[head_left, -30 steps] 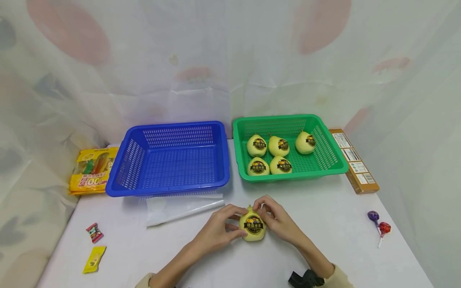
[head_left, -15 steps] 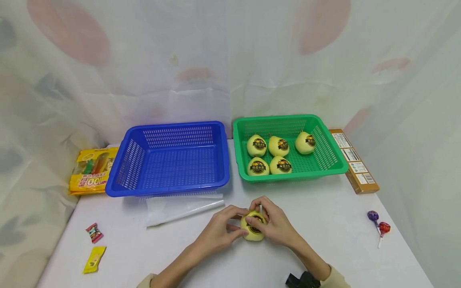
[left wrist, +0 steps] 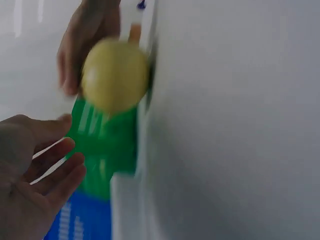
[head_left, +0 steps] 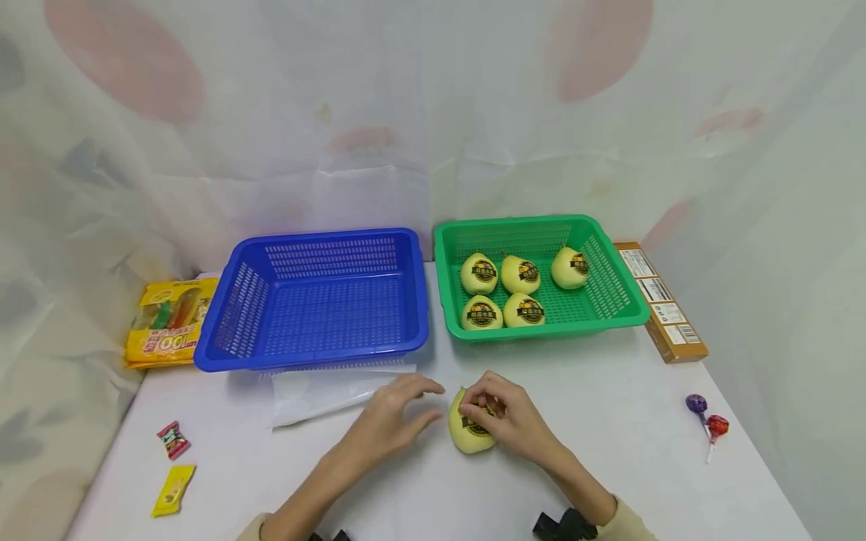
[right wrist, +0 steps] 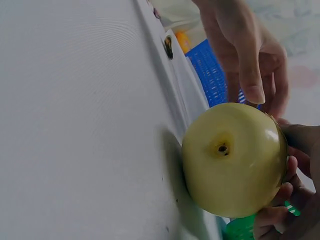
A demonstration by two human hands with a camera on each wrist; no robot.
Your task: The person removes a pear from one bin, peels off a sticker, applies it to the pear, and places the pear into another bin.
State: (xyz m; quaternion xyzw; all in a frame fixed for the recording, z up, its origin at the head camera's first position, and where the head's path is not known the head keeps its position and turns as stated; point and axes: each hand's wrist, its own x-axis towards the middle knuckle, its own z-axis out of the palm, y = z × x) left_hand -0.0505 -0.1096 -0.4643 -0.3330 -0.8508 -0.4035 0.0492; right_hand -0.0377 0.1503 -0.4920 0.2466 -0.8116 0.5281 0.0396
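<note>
While my right hand (head_left: pixel 506 422) grips the pear (head_left: pixel 469 437) on the desk (head_left: pixel 609 421) just in front of me, fingers (head_left: pixel 477 398) curled over the top and pinching at its sticker, my left hand (head_left: pixel 386 421) sits just beside it w/ fingers (left wrist: pixel 55 172) straight and apart, holding nothing and not touching the fruit. Right wrist cam shows the pear's underside bare and smooth, resting on the desk w/ only one hand on it. Risk as I see it: it's round, so w/ no left-hand support it could roll out from under my fingers if I pull at the sticker sideways, prob. toward the desk's near edge. Sticker could also tear if I pinch too little of it. Just past my left hand lies a clear plastic bag (head_left: pixel 325 391), half under the blue basket (head_left: pixel 318 300), which holds nothing visible. Next to that the green basket (head_left: pixel 541 282) has five more stickered pears (head_left: pixel 502 291). Further out: two lollipops (head_left: pixel 705 421) near the right edge, a brown box (head_left: pixel 663 300) beside the green basket, two small candies (head_left: pixel 172 466) and a yellow snack pack (head_left: pixel 169 323) at left.
</note>
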